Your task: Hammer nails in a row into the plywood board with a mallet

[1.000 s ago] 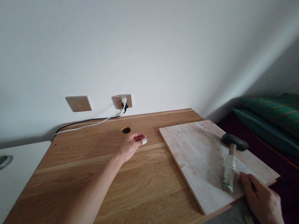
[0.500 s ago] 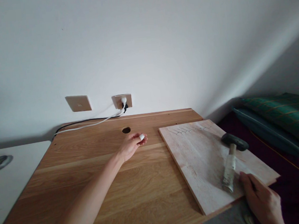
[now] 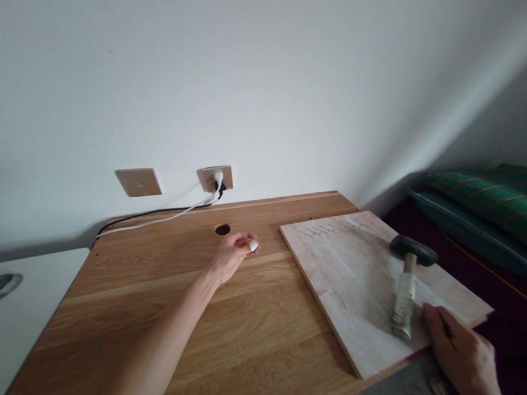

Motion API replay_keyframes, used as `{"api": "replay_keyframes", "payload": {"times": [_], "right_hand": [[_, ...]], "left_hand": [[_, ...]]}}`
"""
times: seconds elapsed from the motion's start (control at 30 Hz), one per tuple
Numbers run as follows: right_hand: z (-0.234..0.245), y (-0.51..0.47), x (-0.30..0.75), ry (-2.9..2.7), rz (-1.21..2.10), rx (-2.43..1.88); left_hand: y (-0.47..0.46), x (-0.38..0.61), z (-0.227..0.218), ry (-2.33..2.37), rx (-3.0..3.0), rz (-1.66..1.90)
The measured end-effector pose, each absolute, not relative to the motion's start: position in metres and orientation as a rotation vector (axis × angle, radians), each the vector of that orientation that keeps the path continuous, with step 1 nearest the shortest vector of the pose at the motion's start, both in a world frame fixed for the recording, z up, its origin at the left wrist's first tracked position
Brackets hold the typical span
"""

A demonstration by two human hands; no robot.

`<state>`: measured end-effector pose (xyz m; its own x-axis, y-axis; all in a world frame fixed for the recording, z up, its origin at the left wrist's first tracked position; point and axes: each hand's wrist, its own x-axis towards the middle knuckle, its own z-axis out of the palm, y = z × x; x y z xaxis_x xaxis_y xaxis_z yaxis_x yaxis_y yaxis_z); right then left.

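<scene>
Between the thumb and fingers of my left hand (image 3: 232, 256) is a small white piece (image 3: 253, 245), which looks like a short stub of chalk. That hand hovers above the wooden desk, just right of the round cable hole (image 3: 222, 229). My right hand (image 3: 464, 349) is closed at the near right edge of a pale board (image 3: 337, 290), thumb on top; its other fingers are partly hidden. On the board, left of this hand, lies a rubber mallet (image 3: 409, 280) with a dark head and a worn, whitish handle. Zigzag lines (image 3: 336, 230) show along the board's far end.
Behind the wooden desk (image 3: 203, 346) rises a white wall with a socket (image 3: 208, 179) holding plugs, and a blank plate (image 3: 139, 182). White and black cables (image 3: 154, 220) run left. A white table (image 3: 20, 333) adjoins on the left; cushions (image 3: 502, 212) lie on purple fabric at right.
My left fingers have turned the white piece, which now sits slightly lower and further right. My right hand, the board and the mallet have stayed put.
</scene>
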<state>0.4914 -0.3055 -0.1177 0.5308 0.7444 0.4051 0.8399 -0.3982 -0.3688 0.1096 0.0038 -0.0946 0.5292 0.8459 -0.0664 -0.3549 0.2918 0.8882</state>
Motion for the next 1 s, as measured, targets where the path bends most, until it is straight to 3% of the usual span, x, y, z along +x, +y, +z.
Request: {"api": "replay_keyframes", "payload": {"times": [1.0], "right_hand": [[-0.1117,-0.3027,0.4883,-1.214,-0.201,-2.278]], "left_hand": [[0.0028,0.1116,-0.0984,0.697,1.04,0.91]]}}
